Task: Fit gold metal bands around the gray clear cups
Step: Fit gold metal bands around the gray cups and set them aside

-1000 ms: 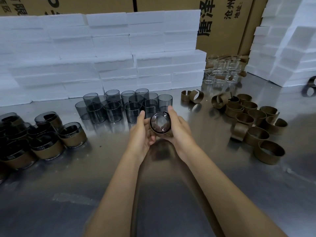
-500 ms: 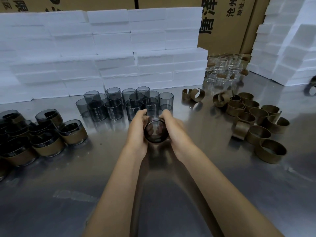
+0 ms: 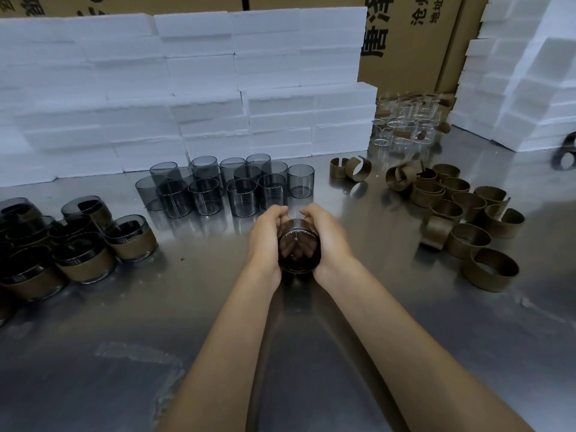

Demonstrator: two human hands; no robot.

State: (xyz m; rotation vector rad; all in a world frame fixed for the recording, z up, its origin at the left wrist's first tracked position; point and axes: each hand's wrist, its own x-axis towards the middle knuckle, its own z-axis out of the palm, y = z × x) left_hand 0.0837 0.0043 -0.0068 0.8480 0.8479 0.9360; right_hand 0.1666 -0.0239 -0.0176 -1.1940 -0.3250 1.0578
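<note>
Both hands meet over the middle of the tabletop (image 3: 405, 353). The left hand (image 3: 265, 241) and the right hand (image 3: 327, 238) have their fingers curled round a gray cup (image 3: 298, 247) from either side, clamped on its wall, with the fingertips nearly meeting over its far rim. The cup's long axis tilts toward the camera, so its round end faces up and back at the viewer; fingers show through the smoky glass. Whether a band already sits round it cannot be told, since the hands cover its sides.

Bare steel lies open in front of the hands toward the near edge, and in strips to either side of the forearms. Just beyond the hands, toward the far edge, stands a cluster of empty gray cups (image 3: 224, 185), upright, mouths up. Toward the left edge sit finished cups (image 3: 131, 238) wearing dull gold bands low on their walls. Toward the right edge lies a spread of loose gold bands (image 3: 467, 241), most standing on edge as open split rings. White foam blocks (image 3: 202, 88) wall off the far edge, with clear glasses (image 3: 402, 126) at their right end and cardboard boxes (image 3: 411, 42) behind.
</note>
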